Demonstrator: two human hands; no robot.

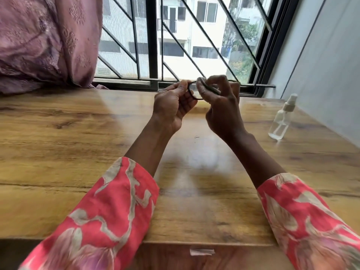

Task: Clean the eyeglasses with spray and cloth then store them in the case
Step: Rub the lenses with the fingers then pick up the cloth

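Dark-rimmed eyeglasses [193, 91] are held up above the far middle of the wooden table [78, 133]. My left hand [172, 106] pinches the frame at its left side. My right hand [222, 106] pinches a small grey cloth [207, 86] against the right lens, and most of that lens is hidden behind the fingers. A clear spray bottle [281, 119] with a white nozzle stands upright on the table at the right, apart from both hands. No case is in view.
A barred window [175, 45] runs along the table's far edge. A mauve patterned curtain [44, 39] hangs at the far left. A pale wall [331, 65] borders the table on the right, close behind the bottle.
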